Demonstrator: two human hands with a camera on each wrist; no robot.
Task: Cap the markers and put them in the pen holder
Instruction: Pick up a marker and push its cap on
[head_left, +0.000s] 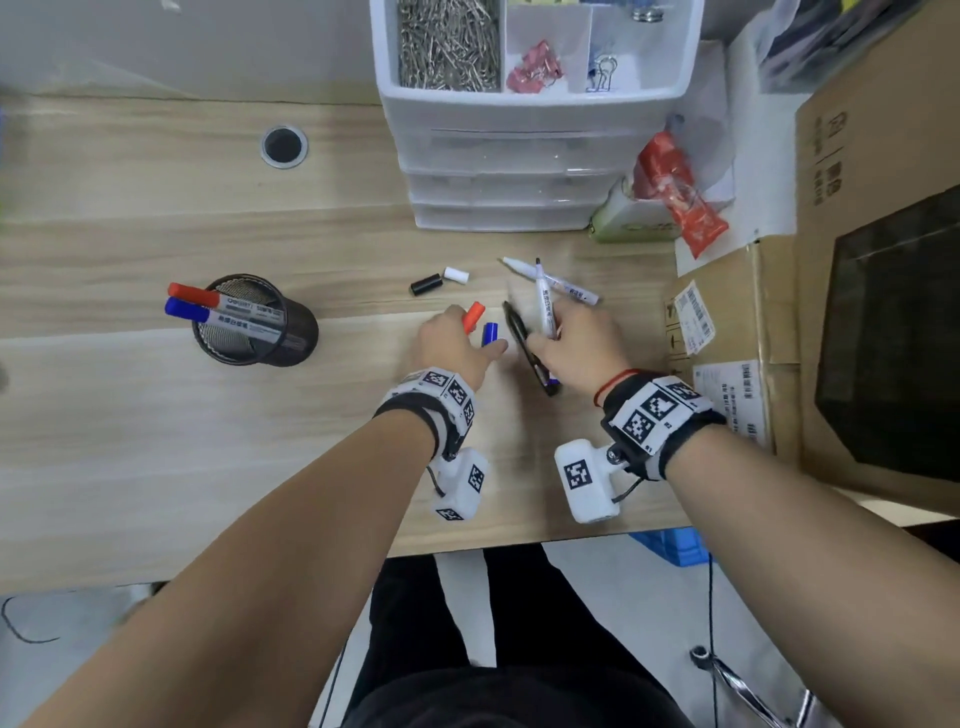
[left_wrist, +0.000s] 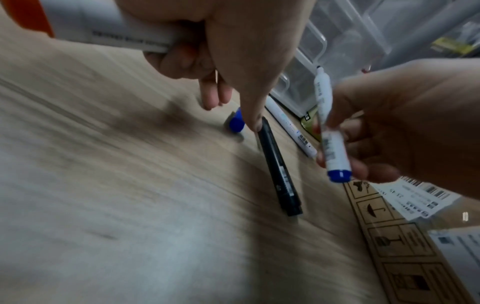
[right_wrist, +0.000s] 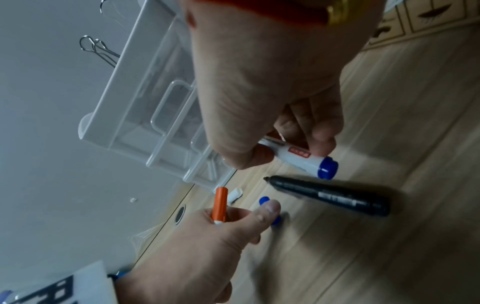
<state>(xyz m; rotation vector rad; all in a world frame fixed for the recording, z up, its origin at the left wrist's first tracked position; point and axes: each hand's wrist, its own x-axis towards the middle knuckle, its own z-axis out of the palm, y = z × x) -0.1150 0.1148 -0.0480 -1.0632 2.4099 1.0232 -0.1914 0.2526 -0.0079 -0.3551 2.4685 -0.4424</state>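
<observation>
My left hand (head_left: 460, 340) grips a red-capped marker (head_left: 474, 316), and its thumb reaches down beside a loose blue cap (head_left: 490, 334) on the desk. My right hand (head_left: 558, 340) holds an uncapped blue marker (head_left: 545, 304) with its tip pointing away from me. Between the hands lies an uncapped black marker (head_left: 522, 343), and an uncapped white marker (head_left: 566, 286) lies beyond it. A black cap (head_left: 426, 285) and a white cap (head_left: 457, 274) sit farther back. The black mesh pen holder (head_left: 291, 348) stands at the left with a capped red and a capped blue marker in it.
A white plastic drawer unit (head_left: 509, 171) stands behind the markers. Cardboard boxes (head_left: 779, 312) line the right side, with a red packet (head_left: 680, 192) and a green pack (head_left: 623, 223) near them. A cable hole (head_left: 283, 146) is at the back left.
</observation>
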